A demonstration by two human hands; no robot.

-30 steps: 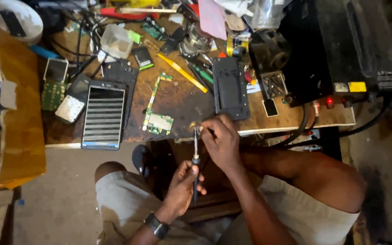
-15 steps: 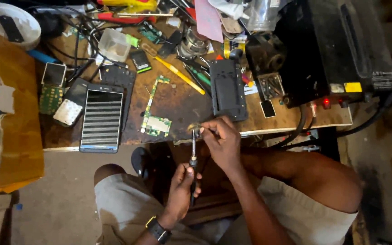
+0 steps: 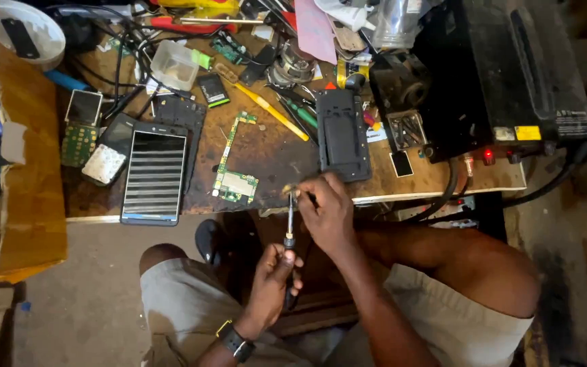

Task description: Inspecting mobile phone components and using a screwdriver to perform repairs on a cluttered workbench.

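Observation:
My left hand grips the dark handle of a thin screwdriver, shaft pointing up toward the bench edge. My right hand pinches the screwdriver's tip together with a small brass-coloured part just over the front edge of the wooden workbench. A green circuit board with a long narrow strip lies on the bench left of my right hand. A black phone back housing lies just behind my right hand.
A phone with a striped screen lies at the front left, with keypad phone parts beside it. A black power unit with a red light fills the right. Yellow-handled tools, cables and a clear box clutter the back. A cardboard box stands left.
Both hands stay on the screwdriver in nearly the same place. The view has shifted slightly; my left hand's fingers have regripped the handle a little.

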